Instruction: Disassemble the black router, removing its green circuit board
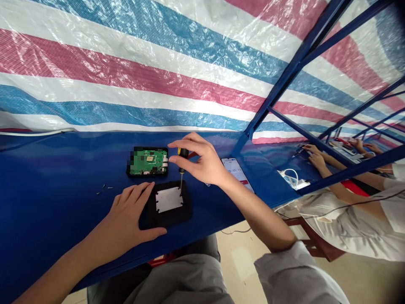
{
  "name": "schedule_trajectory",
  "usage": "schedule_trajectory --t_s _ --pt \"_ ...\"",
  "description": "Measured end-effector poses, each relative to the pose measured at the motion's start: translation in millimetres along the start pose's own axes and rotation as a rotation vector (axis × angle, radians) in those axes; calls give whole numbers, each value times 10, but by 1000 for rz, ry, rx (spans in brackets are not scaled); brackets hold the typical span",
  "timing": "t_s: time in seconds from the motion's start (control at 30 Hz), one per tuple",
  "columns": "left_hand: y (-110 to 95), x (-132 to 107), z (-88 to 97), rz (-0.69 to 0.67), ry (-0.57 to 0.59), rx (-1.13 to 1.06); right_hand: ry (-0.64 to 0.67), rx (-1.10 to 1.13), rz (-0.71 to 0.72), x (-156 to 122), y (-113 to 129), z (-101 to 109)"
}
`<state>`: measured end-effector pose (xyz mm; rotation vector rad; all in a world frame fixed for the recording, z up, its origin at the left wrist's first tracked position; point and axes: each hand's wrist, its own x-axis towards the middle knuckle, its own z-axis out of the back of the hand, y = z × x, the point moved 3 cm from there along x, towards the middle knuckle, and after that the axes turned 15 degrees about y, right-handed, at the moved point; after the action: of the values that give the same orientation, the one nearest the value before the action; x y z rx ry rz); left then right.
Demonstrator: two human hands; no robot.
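Striped tarpaulin (126, 76) backs a blue bench (47, 190); left hand (129, 217) lies flat, bracing a black case with metal plate (169, 202); right hand (202, 162) pinches a yellow-capped screwdriver (182, 169) upright on its corner screw; green circuit board (148, 161) sits behind.

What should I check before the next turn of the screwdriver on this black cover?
1. Screwdriver upright, tip at the upper right corner of the metal plate: ok.
2. Right hand grips the screwdriver handle: ok.
3. Left hand lies flat on the black cover, steadying it: ok.
4. Tip seated in a screw head: cannot tell, too small.
5. Loose screws lie on the blue table, away from the edge: ok.
6. Green circuit board apart from both hands: ok.
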<state>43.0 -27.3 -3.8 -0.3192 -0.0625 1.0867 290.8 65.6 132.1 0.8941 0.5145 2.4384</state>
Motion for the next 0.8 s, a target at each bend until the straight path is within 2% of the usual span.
schedule_trajectory --t_s 0.17,0.4,0.6,0.73,0.8 --pt "3 -13 -4 -6 0 0 95 3 36 -8 48 68" --pt "10 -17 -10 -4 -2 -4 -86 39 44 -34 62 54" --pt "7 -15 -9 -17 -20 -7 43 198 21 -67 122 60" --pt "17 -19 -19 -2 -1 -26 -41 113 -6 -47 84 51" --pt "17 -21 -20 4 9 -29 -27 131 -9 -47 63 38"
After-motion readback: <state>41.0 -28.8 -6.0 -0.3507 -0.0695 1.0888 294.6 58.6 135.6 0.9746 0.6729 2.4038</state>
